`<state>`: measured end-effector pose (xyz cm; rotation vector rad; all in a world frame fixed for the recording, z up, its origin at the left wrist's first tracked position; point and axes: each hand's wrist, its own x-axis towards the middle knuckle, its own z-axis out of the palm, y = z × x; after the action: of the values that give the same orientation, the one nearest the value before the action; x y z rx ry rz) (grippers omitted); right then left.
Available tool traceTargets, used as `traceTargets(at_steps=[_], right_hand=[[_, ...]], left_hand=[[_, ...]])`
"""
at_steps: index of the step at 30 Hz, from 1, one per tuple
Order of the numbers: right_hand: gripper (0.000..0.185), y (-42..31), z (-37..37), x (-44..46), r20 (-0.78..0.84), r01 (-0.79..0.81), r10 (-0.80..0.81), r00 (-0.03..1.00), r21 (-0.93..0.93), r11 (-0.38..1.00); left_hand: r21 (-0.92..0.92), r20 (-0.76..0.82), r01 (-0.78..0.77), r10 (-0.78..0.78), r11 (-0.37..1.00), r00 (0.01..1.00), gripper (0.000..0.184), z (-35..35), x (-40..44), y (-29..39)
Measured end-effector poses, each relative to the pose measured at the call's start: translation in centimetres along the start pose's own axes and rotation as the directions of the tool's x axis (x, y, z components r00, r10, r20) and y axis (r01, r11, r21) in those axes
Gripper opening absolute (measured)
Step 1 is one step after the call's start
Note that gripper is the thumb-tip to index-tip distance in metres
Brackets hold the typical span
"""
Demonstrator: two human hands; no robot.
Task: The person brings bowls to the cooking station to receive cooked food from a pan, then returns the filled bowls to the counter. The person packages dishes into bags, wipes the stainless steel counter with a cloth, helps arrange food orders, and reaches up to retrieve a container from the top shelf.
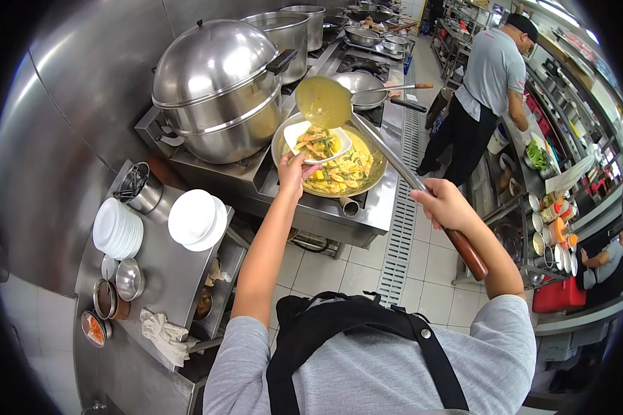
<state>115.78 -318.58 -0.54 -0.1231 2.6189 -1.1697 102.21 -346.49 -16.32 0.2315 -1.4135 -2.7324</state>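
Note:
My left hand point(295, 171) grips the near rim of a white bowl point(346, 143), which holds yellow-sauced food with green pieces. The bowl is held over a wok point(379, 173) on the stove, with more of the same yellow food point(339, 178) inside. In my right hand point(441, 203) is the long handle of a ladle point(323, 100), its wooden end pointing back toward me. The ladle's sauce-coated round head is tilted just above the far side of the bowl.
A large lidded steel pot point(218, 83) stands left of the wok, and a pan point(363, 90) sits behind it. Stacked white plates point(118, 228) and a cloth point(165, 335) lie on the left steel counter point(156, 266). A co-worker point(488, 76) stands at the right-hand counter.

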Motion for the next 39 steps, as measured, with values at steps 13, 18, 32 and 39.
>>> traceTargets(at_steps=[13, 18, 32, 39], right_hand=[[0.031, 6.5, 0.8, 10.3, 0.204, -0.309, 0.238, 0.950, 0.478, 0.822], [0.034, 9.5, 3.5, 12.5, -0.050, -0.169, 0.169, 0.984, 0.008, 0.986], [0.036, 7.8, 4.1, 13.4, -0.008, -0.092, 0.092, 0.996, -0.109, 0.990], [0.038, 7.0, 4.7, 13.2, 0.077, -0.101, 0.114, 0.990, -0.162, 0.982]], left_hand=[[0.008, -0.043, 0.000, 0.001, 1.000, 0.999, 0.031, -4.5, -4.8, 1.8], [-0.094, -0.105, -0.062, 0.052, 0.994, 0.993, 0.033, -8.2, -10.9, 4.6], [0.171, -0.580, -0.323, 0.360, 0.931, 0.731, 0.039, -19.3, -27.1, 10.7], [0.175, -0.637, -0.347, 0.375, 0.921, 0.674, 0.038, -19.1, -29.1, 10.8]])
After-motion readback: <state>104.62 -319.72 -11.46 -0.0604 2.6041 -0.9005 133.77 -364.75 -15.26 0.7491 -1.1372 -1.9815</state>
